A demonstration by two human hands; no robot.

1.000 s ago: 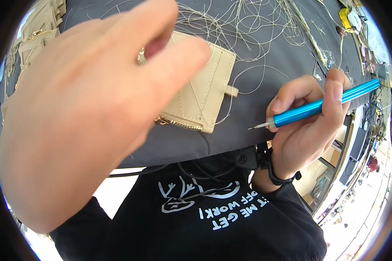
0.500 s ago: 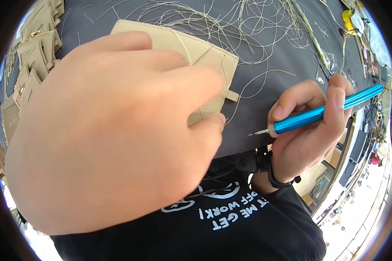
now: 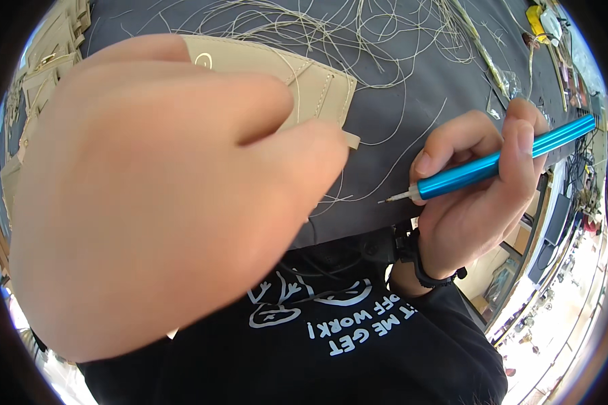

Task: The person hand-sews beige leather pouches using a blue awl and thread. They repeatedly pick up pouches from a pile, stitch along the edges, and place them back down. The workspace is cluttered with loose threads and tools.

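Note:
A flat beige stitched leather piece (image 3: 250, 57) with a small tab on its right edge lies partly under my left hand (image 3: 162, 189). That hand is closed, fingers curled and thumb stretched along them over the leather. Its fingertips are hidden, so what they pinch cannot be told. Held like a pen in my right hand (image 3: 479, 175) is a shiny blue pen-shaped tool (image 3: 463, 177). Its thin metal tip points left, apart from the leather. Loose pale thread (image 3: 402, 165) curves over the table between the leather and the tool tip.
Tangled pale threads (image 3: 358, 34) spread over the dark table (image 3: 466, 88) behind the leather. Several beige leather pieces (image 3: 40, 88) are stacked at the left edge. A yellow item (image 3: 536, 23) and clear plastic (image 3: 512, 82) lie at the far right. My right wrist bears a black band (image 3: 429, 273).
My left hand has shifted slightly left, its index finger curling in and its thumb reaching out. Thread ends now show below it. The blue tool has hardly moved.

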